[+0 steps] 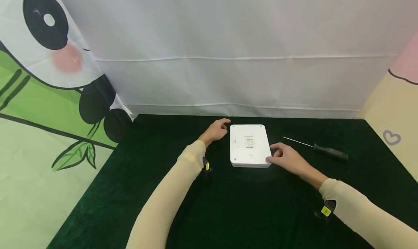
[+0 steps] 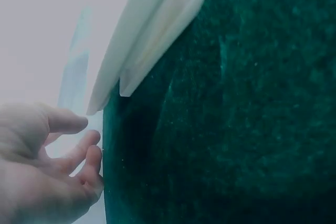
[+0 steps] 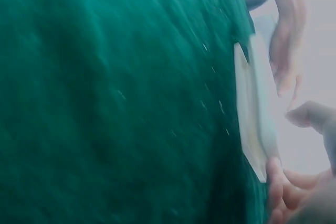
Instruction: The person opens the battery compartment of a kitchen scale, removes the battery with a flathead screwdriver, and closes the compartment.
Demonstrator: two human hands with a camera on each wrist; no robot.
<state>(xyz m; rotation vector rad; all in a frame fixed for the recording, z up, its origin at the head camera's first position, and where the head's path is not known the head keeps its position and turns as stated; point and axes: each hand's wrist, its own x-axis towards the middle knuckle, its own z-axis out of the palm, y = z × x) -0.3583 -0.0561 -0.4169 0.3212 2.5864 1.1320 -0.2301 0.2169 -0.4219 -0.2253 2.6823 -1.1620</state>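
A flat white plastic device (image 1: 249, 158) lies on the dark green cloth, its face with a printed label (image 1: 249, 141) and small round corner marks turned up. From the side, in the left wrist view, its casing (image 2: 157, 35) shows two layers. My left hand (image 1: 215, 130) hovers by the device's left side, apart from it, with loosely bent fingers. At the lower right corner is my right hand (image 1: 287, 159): the thumb meets the corner and the forefinger lies along the right edge. In the right wrist view, fingertips (image 3: 274, 169) touch the device's edge (image 3: 265, 103).
To the right of the device, a screwdriver (image 1: 330, 152) with a dark handle lies on the green cloth (image 1: 209, 212), its shaft pointing left. A white cloth backdrop (image 1: 241, 78) hangs behind the table, and a printed cartoon sheet (image 1: 39, 96) covers the left side.
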